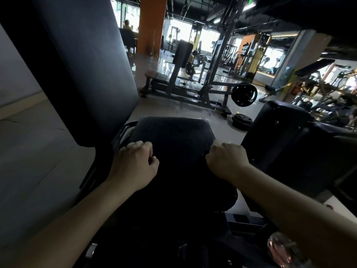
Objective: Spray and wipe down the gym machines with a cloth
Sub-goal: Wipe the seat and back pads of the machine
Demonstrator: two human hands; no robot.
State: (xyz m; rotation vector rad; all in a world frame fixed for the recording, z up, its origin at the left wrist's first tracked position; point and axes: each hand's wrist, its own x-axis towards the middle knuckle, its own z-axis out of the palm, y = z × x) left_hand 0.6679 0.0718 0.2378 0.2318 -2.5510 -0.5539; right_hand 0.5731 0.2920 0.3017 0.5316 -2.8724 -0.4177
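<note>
Nearest the lens, at 5 o'clock, sits a pinkish translucent plastic bottle [280,246], blurred; I take it for the sprayer, but no trigger head is visible. Both forearms run up from the lower edge to the black padded vinyl seat [173,132] at frame centre. Fine wet specks show on the seat's far part, toward 12 o'clock. My left hand [135,165] rests at the seat's 9 o'clock edge with its fingers curled under. Whether it has a fold caught, I cannot tell. My right hand [227,160] is at the 3 o'clock edge, fingers and thumb curled tight on what looks like a raised fold of dark soft cloth [179,180]. That cloth seems to lie spread between the two hands, black on black, so its outline is uncertain. Judgement: the cloth is light and limp and will bunch unless it is held taut at two opposite edges, which is where the hands are. The vinyl is firm and likely slick where wet, so flat pressure should serve better than a pinch. A tall black upholstered back pad [92,74] stands at 10 o'clock, and a second black pad [280,128] at 3 o'clock. Black iron weight plates [244,94] hang well beyond, at 1 o'clock.
</note>
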